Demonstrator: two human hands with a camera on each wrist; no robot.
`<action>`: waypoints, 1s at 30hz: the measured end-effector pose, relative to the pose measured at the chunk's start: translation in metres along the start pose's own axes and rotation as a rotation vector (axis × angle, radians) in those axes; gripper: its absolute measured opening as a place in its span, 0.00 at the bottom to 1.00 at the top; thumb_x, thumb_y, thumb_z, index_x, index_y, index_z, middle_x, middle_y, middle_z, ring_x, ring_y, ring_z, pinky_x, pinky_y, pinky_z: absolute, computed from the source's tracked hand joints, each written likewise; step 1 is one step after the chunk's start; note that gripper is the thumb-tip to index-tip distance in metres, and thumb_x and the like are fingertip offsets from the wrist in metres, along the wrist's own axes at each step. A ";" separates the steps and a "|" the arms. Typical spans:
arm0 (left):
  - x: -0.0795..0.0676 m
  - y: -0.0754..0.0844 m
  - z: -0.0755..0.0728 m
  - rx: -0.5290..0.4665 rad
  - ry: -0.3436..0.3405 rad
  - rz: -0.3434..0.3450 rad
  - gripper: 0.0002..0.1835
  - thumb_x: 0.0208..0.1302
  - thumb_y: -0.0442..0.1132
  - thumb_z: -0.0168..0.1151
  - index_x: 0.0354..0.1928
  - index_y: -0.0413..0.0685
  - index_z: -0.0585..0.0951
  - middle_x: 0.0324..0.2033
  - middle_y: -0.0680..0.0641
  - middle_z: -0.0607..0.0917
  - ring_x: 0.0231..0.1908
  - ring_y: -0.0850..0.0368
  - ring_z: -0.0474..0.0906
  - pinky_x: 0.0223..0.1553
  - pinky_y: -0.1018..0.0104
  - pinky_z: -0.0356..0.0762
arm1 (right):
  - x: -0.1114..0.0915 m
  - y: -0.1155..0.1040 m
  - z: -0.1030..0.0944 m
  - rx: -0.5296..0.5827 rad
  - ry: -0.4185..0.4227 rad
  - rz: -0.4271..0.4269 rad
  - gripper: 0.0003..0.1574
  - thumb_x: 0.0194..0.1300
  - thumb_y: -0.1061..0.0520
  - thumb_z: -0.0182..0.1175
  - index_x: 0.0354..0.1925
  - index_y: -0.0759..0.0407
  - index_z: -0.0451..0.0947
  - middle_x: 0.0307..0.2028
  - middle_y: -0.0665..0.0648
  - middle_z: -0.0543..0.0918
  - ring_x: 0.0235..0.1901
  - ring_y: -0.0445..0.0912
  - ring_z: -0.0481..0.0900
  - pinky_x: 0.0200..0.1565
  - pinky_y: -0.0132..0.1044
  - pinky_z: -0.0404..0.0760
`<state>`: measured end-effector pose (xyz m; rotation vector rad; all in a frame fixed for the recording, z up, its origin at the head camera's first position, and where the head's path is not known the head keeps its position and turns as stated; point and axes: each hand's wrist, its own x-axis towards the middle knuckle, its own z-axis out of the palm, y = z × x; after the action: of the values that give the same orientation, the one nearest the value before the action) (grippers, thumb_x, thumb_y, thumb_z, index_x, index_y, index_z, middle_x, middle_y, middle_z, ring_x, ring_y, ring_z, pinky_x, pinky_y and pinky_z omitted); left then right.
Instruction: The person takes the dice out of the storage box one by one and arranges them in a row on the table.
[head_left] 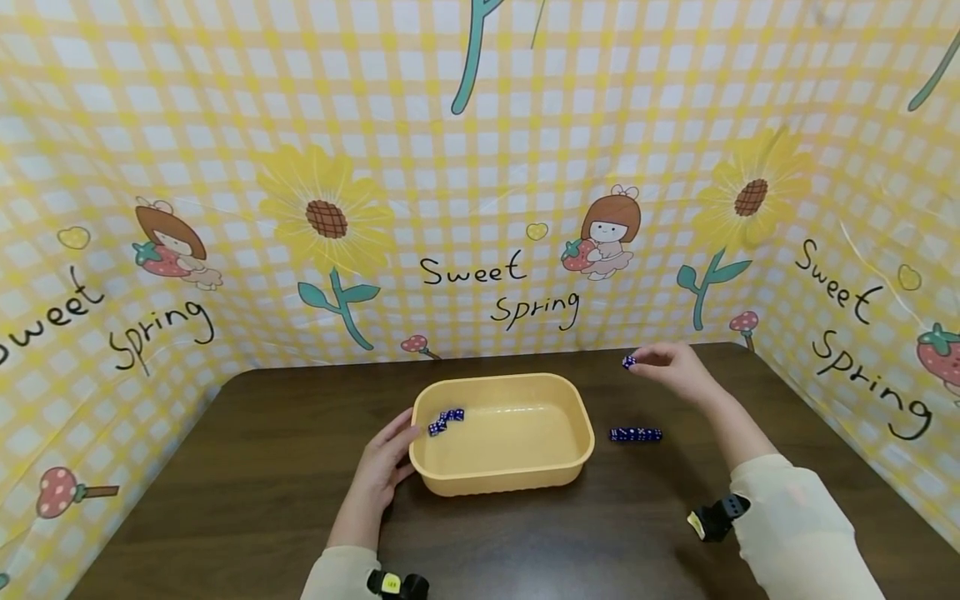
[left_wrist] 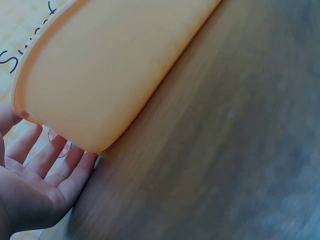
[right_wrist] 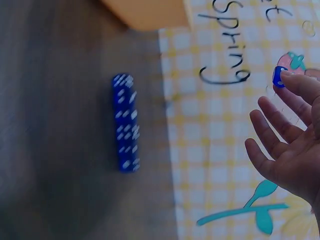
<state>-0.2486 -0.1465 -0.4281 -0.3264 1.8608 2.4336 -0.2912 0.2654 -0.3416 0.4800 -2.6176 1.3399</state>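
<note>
My right hand (head_left: 675,372) pinches one blue die (head_left: 628,362) with white pips between thumb and index finger, raised above the table. In the right wrist view the other fingers extend loosely, and the same die (right_wrist: 280,77) shows at the fingertips. Below that hand, several blue dice (head_left: 635,434) lie in a straight row on the table. My left hand (head_left: 386,454) touches the left end of a yellow plastic tub (head_left: 498,482), its fingers relaxed against the end wall. Inside the tub, several blue dice (head_left: 446,420) lie near the left end.
The dark wooden table (head_left: 247,467) holds the tub and the dice row, which sits just right of the tub. A yellow checked cloth (head_left: 465,208) with printed flowers hangs behind and at both sides. Each wrist wears a black camera strap (head_left: 720,518).
</note>
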 end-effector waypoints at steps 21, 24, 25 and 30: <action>-0.001 -0.003 -0.002 0.014 -0.013 0.034 0.28 0.54 0.39 0.59 0.59 0.46 0.66 0.54 0.44 0.70 0.49 0.51 0.69 0.39 0.57 0.70 | -0.053 0.061 -0.007 -0.111 -0.013 0.093 0.12 0.53 0.62 0.59 0.34 0.72 0.76 0.30 0.62 0.80 0.30 0.47 0.76 0.31 0.36 0.72; -0.001 -0.003 -0.001 0.020 -0.013 0.036 0.28 0.53 0.40 0.59 0.59 0.46 0.66 0.53 0.44 0.70 0.48 0.52 0.69 0.39 0.57 0.70 | -0.056 0.071 -0.006 -0.134 -0.012 0.108 0.11 0.52 0.62 0.60 0.33 0.70 0.77 0.29 0.61 0.80 0.30 0.48 0.75 0.31 0.37 0.72; -0.001 -0.003 -0.001 0.019 -0.012 0.034 0.28 0.54 0.40 0.59 0.59 0.47 0.66 0.53 0.44 0.70 0.48 0.52 0.69 0.39 0.57 0.70 | -0.057 0.073 -0.006 -0.148 -0.013 0.112 0.11 0.52 0.62 0.60 0.33 0.69 0.77 0.29 0.60 0.80 0.30 0.49 0.75 0.31 0.37 0.72; -0.001 -0.001 0.000 0.003 0.000 0.017 0.28 0.55 0.39 0.58 0.59 0.47 0.66 0.55 0.43 0.69 0.50 0.50 0.67 0.40 0.56 0.69 | -0.060 0.080 -0.004 -0.211 -0.030 0.128 0.09 0.51 0.61 0.61 0.32 0.66 0.78 0.28 0.58 0.80 0.29 0.48 0.75 0.31 0.39 0.71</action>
<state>-0.2478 -0.1460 -0.4289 -0.3111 1.8746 2.4415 -0.2631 0.3249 -0.4172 0.3093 -2.8154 1.0791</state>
